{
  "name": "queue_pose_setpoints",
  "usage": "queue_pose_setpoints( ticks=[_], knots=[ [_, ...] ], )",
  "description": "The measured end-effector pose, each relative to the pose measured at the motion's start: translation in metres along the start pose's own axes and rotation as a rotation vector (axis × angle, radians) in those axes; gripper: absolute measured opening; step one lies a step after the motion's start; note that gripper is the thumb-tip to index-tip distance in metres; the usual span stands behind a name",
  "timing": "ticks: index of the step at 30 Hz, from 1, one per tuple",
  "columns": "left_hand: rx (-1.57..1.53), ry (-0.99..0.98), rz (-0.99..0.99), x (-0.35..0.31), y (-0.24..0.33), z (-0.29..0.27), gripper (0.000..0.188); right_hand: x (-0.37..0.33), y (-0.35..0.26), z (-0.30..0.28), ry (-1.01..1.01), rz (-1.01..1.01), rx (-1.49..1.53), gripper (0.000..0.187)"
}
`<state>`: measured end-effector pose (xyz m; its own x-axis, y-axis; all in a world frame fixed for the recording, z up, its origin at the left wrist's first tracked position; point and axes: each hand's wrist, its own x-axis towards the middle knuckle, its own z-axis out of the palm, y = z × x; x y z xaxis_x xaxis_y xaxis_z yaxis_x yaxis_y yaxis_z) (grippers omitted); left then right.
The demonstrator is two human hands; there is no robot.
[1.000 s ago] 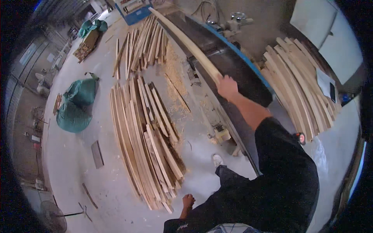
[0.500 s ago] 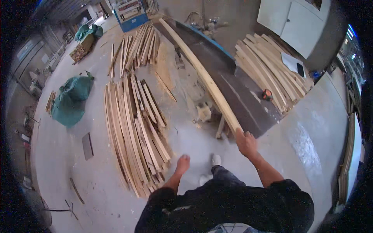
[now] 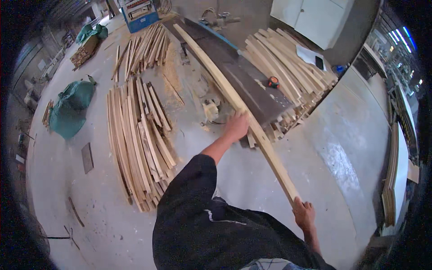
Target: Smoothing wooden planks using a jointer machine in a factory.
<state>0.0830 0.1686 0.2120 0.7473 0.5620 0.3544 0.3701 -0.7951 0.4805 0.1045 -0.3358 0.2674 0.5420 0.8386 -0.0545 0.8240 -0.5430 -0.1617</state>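
Note:
A long pale wooden board [image 3: 215,74] runs from the far end of a dark-topped workbench [image 3: 258,92] toward me, its near end sticking out past the bench edge. My left hand [image 3: 237,125] grips the board along its length, just off the near corner of the bench. At the near end, my right hand [image 3: 304,213] is closed around the board's tip. An orange and black tape measure [image 3: 273,82] sits on the right side of the bench, next to a stack of wooden strips [image 3: 288,63].
Left of the bench, wooden strips [image 3: 135,144] lie piled on the floor, with another pile [image 3: 146,49] behind. A blue machine [image 3: 139,18] stands at the far end. A green sack [image 3: 69,110] is farther left. A phone [image 3: 319,62] rests on the right stack.
My right hand has drawn the board's near end toward me and to the right. My left hand, free before, has come up and taken hold of the board.

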Motion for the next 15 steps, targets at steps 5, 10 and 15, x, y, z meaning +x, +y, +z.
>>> queue_pose_setpoints(
  ticks=[5, 10, 15],
  knots=[
    [0.149, -0.126, 0.108, -0.038, 0.085, 0.019, 0.049, -0.131, 0.063, -0.005, -0.026, 0.137, -0.039, 0.066],
    [0.243, -0.245, 0.137, -0.115, 0.192, 0.044, 0.057, -0.247, 0.129, -0.012, -0.067, 0.37, -0.047, 0.071],
    [0.269, -0.225, 0.167, -0.159, 0.257, 0.053, 0.061, -0.309, 0.18, -0.012, -0.135, 0.544, -0.097, 0.074]
  ],
)
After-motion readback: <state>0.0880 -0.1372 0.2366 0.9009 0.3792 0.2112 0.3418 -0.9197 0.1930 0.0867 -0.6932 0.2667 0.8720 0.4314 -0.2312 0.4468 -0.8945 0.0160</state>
